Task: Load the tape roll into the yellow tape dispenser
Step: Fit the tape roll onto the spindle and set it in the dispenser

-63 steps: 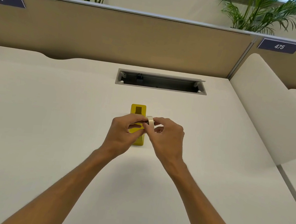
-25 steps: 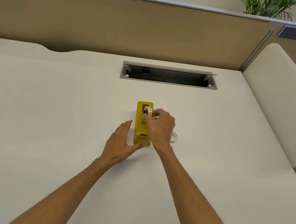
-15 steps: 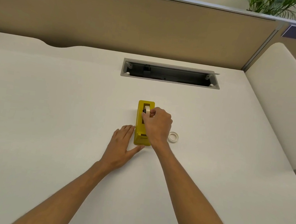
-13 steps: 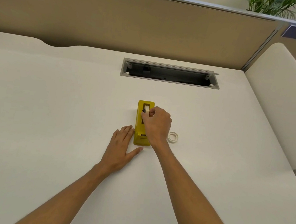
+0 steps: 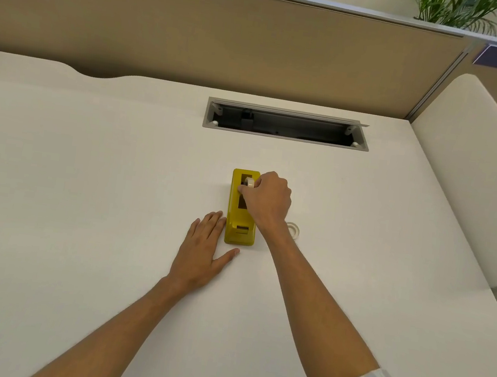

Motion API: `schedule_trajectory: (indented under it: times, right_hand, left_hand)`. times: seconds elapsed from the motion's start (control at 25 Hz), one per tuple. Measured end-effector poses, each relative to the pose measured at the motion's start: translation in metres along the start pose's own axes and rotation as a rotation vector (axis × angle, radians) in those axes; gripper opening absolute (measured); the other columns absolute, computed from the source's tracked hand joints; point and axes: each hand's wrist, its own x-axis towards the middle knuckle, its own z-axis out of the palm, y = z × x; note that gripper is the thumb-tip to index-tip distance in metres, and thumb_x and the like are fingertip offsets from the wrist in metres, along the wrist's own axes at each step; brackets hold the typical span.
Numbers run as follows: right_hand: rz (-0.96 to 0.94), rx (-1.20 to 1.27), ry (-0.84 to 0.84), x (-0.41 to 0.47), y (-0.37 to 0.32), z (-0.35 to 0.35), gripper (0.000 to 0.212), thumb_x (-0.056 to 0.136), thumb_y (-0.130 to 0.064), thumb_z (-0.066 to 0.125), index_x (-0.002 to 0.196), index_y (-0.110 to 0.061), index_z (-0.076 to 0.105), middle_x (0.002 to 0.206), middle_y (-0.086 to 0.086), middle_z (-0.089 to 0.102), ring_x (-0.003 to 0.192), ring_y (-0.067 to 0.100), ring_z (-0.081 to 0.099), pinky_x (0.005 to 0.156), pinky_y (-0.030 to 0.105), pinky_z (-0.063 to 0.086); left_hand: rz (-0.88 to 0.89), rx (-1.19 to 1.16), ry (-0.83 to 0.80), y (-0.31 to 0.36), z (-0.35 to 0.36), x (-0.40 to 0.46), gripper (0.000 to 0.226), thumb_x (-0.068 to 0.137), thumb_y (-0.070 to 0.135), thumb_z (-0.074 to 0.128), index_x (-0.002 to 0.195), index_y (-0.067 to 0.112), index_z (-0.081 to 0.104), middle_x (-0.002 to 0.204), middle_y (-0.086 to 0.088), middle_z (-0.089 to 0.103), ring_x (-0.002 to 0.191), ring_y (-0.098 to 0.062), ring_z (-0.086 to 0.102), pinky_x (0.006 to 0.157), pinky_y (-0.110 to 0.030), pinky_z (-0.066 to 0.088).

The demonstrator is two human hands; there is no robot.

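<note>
White spare roll (image 5: 294,228) half behind wrist

A broad, smooth off-white tabletop (image 5: 85,167) carries everything. A rectangular grey metal cable tray (image 5: 287,127) is sunk into it near the far edge. Near the middle stands a yellow plastic tape dispenser (image 5: 239,234), lengthwise away from the viewer. Just right of it lies a small pale ring-shaped tape roll (image 5: 294,229), flat and partly hidden by a forearm. The left hand (image 5: 200,254) rests flat beside the dispenser's left side.
</note>
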Motion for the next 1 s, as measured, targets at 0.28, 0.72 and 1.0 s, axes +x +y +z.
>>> schedule_trajectory:
  times: [0.28,0.72,1.0]
  right_hand:
    - [-0.050,0.018,-0.020,0.000,0.002,-0.005,0.035,0.081,-0.043,0.072,0.096,-0.013,0.064,0.085,-0.001,0.060,0.079,0.018,0.059,0.070,0.032,0.051]
    - [-0.120,-0.089,0.018,-0.005,0.005,-0.005,0.019,0.087,-0.033,0.061,0.093,-0.015,0.066,0.090,0.001,0.068,0.079,0.022,0.063,0.066,0.031,0.048]
    - [-0.156,0.012,0.012,-0.016,0.020,-0.003,0.037,0.085,-0.044,0.060,0.114,-0.021,0.063,0.105,-0.004,0.067,0.093,0.019,0.063,0.077,0.035,0.049]
  left_hand:
    - [-0.005,0.008,0.005,-0.001,0.002,0.000,0.085,0.085,0.072,0.016,0.149,0.016,0.024,0.159,0.000,0.022,0.147,-0.013,0.014,0.121,-0.033,0.005]
    - [-0.011,0.019,0.006,-0.002,0.002,0.000,0.084,0.086,0.071,0.020,0.149,0.016,0.025,0.159,0.001,0.021,0.147,-0.013,0.014,0.121,-0.033,0.005]
    - [-0.005,-0.015,0.027,0.000,-0.001,-0.001,0.084,0.085,0.072,0.020,0.147,0.015,0.029,0.157,-0.001,0.026,0.147,-0.014,0.017,0.121,-0.034,0.007]
